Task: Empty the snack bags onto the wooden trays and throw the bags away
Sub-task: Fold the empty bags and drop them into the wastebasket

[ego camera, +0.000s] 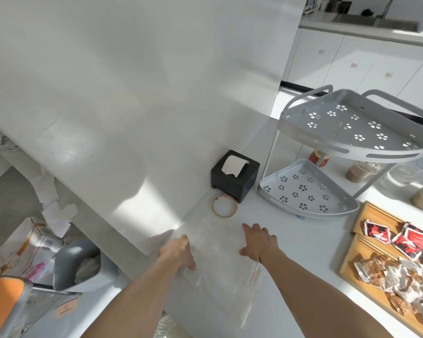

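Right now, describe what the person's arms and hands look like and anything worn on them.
Both arms are bare up to the bottom edge of the picture: no sleeves, gloves, watch or rings show. The left hand is plain. At the wrist of the right hand there is a thin dark-red line, and a faint reddish line runs down that forearm; what they are is unclear.

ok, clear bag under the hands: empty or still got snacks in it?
Looks empty. The clear bag lies flat on the counter with white surface showing through; both hands press on it.
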`<state>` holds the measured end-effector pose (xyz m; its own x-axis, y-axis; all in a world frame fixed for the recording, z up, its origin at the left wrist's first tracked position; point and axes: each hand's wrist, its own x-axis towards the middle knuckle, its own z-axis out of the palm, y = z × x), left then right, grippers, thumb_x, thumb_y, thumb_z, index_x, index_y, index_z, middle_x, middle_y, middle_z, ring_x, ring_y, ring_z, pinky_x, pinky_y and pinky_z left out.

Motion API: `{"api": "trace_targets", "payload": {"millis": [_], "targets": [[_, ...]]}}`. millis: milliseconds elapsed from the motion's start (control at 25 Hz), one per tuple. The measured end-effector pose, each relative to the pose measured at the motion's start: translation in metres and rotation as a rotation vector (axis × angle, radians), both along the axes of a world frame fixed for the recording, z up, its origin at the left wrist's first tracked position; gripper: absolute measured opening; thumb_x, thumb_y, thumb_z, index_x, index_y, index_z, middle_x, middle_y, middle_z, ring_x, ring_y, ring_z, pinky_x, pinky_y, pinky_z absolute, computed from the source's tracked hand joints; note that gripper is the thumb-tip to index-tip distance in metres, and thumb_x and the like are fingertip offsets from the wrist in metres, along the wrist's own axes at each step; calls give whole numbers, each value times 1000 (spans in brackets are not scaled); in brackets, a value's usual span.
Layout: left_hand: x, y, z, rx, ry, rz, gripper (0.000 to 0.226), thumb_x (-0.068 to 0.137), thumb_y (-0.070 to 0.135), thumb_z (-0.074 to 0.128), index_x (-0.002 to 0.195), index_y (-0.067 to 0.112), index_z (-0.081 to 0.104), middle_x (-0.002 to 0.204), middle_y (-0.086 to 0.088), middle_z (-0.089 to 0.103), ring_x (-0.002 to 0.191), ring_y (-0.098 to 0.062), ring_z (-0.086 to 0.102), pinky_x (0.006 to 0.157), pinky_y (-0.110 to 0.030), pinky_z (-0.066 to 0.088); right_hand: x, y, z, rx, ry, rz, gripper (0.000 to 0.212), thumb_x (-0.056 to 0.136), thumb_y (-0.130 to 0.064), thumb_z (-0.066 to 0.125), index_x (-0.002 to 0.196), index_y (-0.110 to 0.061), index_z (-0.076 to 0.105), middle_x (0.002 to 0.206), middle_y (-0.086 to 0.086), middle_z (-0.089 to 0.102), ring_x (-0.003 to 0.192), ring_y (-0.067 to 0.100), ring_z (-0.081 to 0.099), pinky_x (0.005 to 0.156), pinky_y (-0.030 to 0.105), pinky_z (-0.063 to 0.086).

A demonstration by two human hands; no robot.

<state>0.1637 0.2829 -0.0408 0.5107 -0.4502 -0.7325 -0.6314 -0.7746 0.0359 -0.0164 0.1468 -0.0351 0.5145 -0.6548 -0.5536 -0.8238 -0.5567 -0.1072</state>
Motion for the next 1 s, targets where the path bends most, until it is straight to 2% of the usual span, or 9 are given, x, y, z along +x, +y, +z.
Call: {"api": "trace_targets", "payload": {"millis": [120,240,360,520,600,680,760,880,1000], "targets": [[-5,2,4,-6,15,53,55,66,31,78,107,18,44,90,2,59,84,-23,64,74,-35,52,0,3,-4,-32,1,0,66,87,-32,63,144,-25,32,134,7,47,123,29,45,93,41,41],[-8,4,5,-17,39,94,53,66,26,76,111,18,48,81,3,59,73,-22,64,72,-33,53,-4,0,-9,-59,-15,-12,53,90,-21,57,140,-25,40,129,6,50,120,27,47,93,39,41],[-8,3,7,-77,79,106,45,70,20,74,109,16,52,77,2,56,71,-21,62,71,-32,52,-10,-6,-7,-91,-54,-15,39,92,-15,50,130,-24,52,125,4,53,116,25,52,92,37,43],[-10,-1,15,-118,147,104,31,80,15,72,108,17,58,69,2,54,75,-21,60,65,-28,48,-17,-13,2,-139,-77,-25,30,93,-16,44,116,-22,63,116,2,60,108,24,59,87,36,46],[-13,-3,20,-135,177,122,26,82,14,71,104,15,57,71,-3,57,76,-22,58,66,-30,49,-24,-16,7,-138,-81,-42,29,92,-17,44,112,-22,65,114,1,63,104,24,61,86,35,48],[-17,-3,26,-149,197,160,22,83,14,71,100,9,58,84,-8,61,78,-23,58,69,-31,48,-34,-18,14,-137,-89,-51,27,92,-16,45,110,-21,65,113,1,65,103,23,63,84,34,51],[-22,-1,31,-165,193,192,25,83,14,69,106,5,65,91,-8,63,78,-22,59,66,-29,49,-49,-21,22,-146,-108,-53,26,92,-13,46,110,-20,65,114,1,65,103,23,63,82,32,52],[-34,0,42,-236,220,257,24,82,9,63,105,7,70,90,-10,63,73,-23,58,60,-27,50,-74,-23,39,-162,-156,-71,27,93,-10,47,112,-20,64,116,1,64,105,23,62,81,30,50],[-52,0,53,-329,233,347,16,83,7,61,97,5,68,89,-9,61,68,-23,61,60,-29,53,-103,-23,56,-176,-213,-131,29,92,-11,44,109,-22,64,116,1,64,106,24,61,78,28,45]]}}
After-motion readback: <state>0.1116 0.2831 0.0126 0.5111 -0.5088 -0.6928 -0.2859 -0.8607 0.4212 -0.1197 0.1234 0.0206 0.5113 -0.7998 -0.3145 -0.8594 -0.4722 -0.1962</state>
